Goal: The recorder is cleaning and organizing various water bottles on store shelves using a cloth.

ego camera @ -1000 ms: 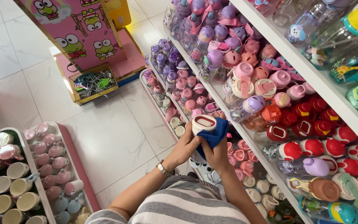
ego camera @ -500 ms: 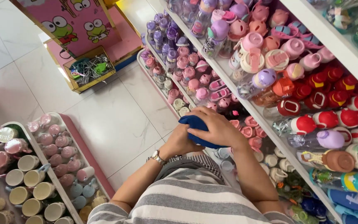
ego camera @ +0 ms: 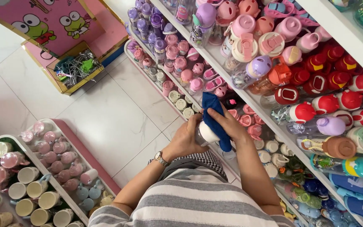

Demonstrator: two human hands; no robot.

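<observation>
My left hand [ego camera: 186,138], with a watch on its wrist, grips a white bottle [ego camera: 206,133] in front of my chest. My right hand [ego camera: 230,124] presses a blue cloth [ego camera: 215,117] against the bottle; the cloth drapes over its top and side and hides most of it. Both hands hover just in front of the lower shelf rows of pink and cream bottles [ego camera: 248,122].
White shelves [ego camera: 248,101] at right carry rows of purple, pink, red and blue bottles. A low rack of cups [ego camera: 43,180] stands at lower left. A pink display box with frog pictures [ego camera: 59,25] and a tray of small items [ego camera: 74,69] sit on the white tiled floor [ego camera: 106,122].
The cloth has shifted from covering the bottle's top to hanging along its side, with my right hand sliding over it. The view has moved closer to the shelves.
</observation>
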